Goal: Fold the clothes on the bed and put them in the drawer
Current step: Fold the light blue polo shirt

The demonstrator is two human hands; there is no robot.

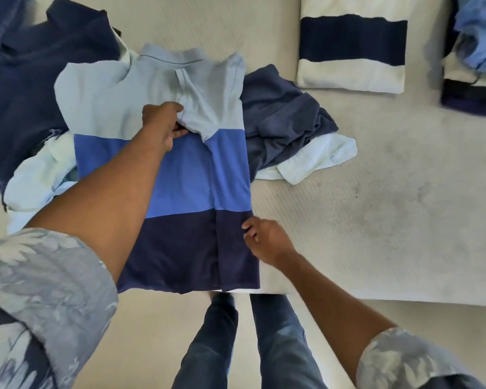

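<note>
A polo shirt with three colour bands (185, 178), pale blue on top, mid blue in the middle and navy at the hem, lies back-up on the white bed (376, 220), its right side folded inward. My left hand (163, 123) pinches the folded sleeve edge near the chest. At the navy band, my right hand (261, 240) grips the folded right edge. A heap of unfolded navy and pale blue clothes (40, 94) lies to the left and behind the shirt.
A crumpled slate-blue garment with a pale piece (289, 127) lies right of the shirt. A folded white and navy shirt (351, 49) sits at the back. A stack of folded clothes (477, 51) is at the far right. My legs stand at the bed's front edge (376, 300).
</note>
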